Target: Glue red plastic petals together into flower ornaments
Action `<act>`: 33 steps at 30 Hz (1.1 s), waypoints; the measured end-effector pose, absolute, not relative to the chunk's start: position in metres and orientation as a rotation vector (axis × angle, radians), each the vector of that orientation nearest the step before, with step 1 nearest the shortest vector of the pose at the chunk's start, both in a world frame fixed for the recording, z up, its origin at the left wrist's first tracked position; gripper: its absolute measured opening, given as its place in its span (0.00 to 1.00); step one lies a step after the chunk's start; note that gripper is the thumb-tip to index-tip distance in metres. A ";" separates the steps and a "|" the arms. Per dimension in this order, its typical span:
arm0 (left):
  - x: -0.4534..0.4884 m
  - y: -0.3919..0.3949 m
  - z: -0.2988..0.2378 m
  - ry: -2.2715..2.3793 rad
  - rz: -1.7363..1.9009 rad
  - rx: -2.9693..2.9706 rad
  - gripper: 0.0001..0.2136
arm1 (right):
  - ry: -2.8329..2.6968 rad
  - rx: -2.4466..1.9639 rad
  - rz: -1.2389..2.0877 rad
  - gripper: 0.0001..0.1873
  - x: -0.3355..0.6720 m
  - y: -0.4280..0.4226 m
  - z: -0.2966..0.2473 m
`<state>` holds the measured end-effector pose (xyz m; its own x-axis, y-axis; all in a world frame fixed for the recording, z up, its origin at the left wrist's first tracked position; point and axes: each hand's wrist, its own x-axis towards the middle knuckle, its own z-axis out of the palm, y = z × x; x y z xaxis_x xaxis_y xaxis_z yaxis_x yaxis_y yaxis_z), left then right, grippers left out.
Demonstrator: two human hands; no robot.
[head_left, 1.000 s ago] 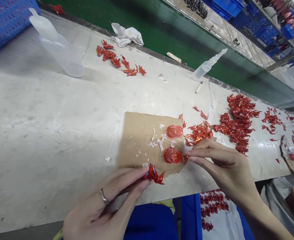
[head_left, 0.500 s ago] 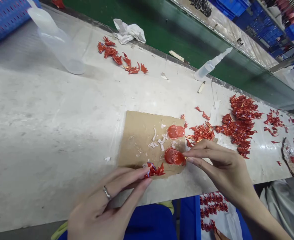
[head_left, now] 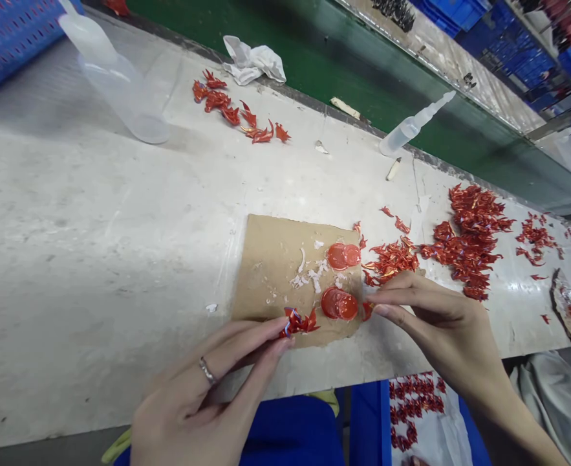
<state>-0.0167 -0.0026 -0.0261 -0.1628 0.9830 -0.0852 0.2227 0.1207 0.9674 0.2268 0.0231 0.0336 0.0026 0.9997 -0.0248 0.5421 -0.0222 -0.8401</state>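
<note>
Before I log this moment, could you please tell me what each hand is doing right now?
Left hand: closed, holding a spiky red piece with a bluish stripe.
Right hand: closed, pinching a small red piece.

At my far left, a blue perforated basket [head_left: 18,39] sits beyond a large translucent bottle [head_left: 120,90], which stands on the table [head_left: 72,259]. A crumpled white cloth [head_left: 258,63] lies at the table's far edge. To my right, a small nozzle bottle [head_left: 402,134] stands just beside a short cream-coloured stub [head_left: 393,169]. Blue crates [head_left: 452,14] occupy the background.
</note>
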 end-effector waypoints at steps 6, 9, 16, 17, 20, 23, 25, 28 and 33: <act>0.001 -0.001 -0.010 1.513 1.171 0.911 0.11 | -1.270 -1.623 1.122 0.09 0.240 0.023 0.031; 0.009 0.002 -0.003 1.459 1.243 0.884 0.12 | -1.255 -1.528 1.204 0.07 0.241 0.021 0.035; 0.017 0.002 0.006 1.415 1.200 0.799 0.12 | -1.543 -1.473 1.027 0.04 0.218 0.008 0.066; 0.018 0.001 0.006 1.407 1.184 0.788 0.13 | -1.601 -1.477 0.991 0.04 0.213 0.008 0.069; 0.019 -0.001 0.007 1.396 1.147 0.761 0.14 | -1.706 -1.448 0.981 0.04 0.204 0.012 0.069; 0.020 -0.002 0.008 1.414 1.107 0.724 0.15 | -1.722 -1.421 1.015 0.08 0.200 0.016 0.063; 0.020 -0.002 0.009 1.408 1.102 0.718 0.15 | -1.726 -1.415 1.025 0.09 0.199 0.018 0.060; 0.019 -0.002 0.009 1.394 1.106 0.755 0.15 | -1.712 -1.408 1.041 0.11 0.197 0.019 0.057; 0.018 -0.001 0.007 1.380 1.109 0.830 0.16 | -1.665 -1.381 1.069 0.13 0.193 0.020 0.056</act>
<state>0.0176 -0.0014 0.0067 -0.1274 0.9379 -0.3227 -0.1136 0.3094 0.9441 0.1934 0.0204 0.0558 -0.1736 0.9847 0.0169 0.3946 0.0853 -0.9149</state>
